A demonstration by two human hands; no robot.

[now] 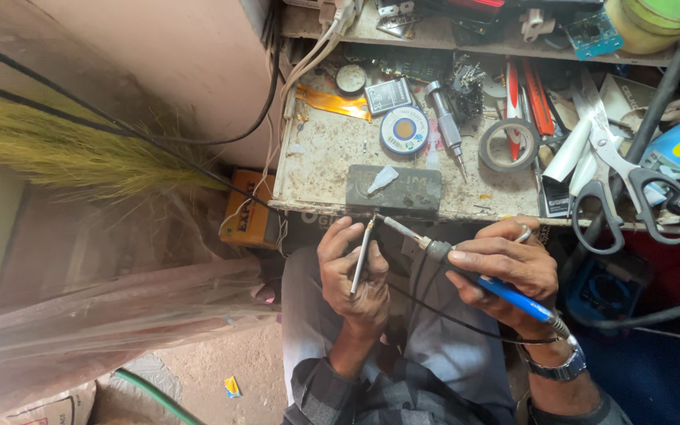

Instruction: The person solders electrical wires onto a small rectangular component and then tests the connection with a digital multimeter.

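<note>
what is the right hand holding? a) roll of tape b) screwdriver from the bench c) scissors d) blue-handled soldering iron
d: the right hand grips a blue-handled soldering iron, its tip meeting the thin metal piece held in the left hand; the scissors and tape roll lie untouched on the bench.

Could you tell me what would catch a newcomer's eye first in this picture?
At bottom centre, the right hand holds a blue-handled soldering iron with its tip against a thin metal rod gripped in the left hand. Just above, the cluttered workbench stands out, with a solder spool, a tape roll and black-handled scissors at right.
</note>
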